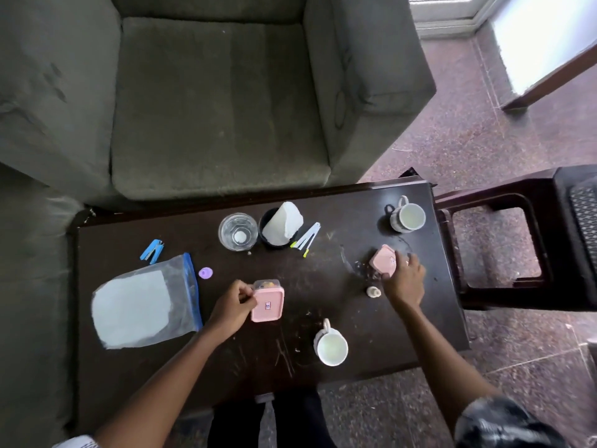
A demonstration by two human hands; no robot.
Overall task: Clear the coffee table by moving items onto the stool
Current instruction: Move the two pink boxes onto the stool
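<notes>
On the dark coffee table (323,273) my left hand (234,307) grips the left edge of a pink lidded box (268,302) near the middle. My right hand (405,279) holds a smaller pink container (382,261), tilted, toward the table's right side. The dark brown stool (504,250) stands just past the table's right edge, with nothing visible on its perforated seat (584,221).
Also on the table: a white mug (332,347) near the front, a patterned mug (407,216) at the back right, a clear glass (237,232), a black holder with white paper (281,227), pens (307,242), a zip bag (145,305), a blue stapler (152,251). A grey sofa (210,98) lies behind.
</notes>
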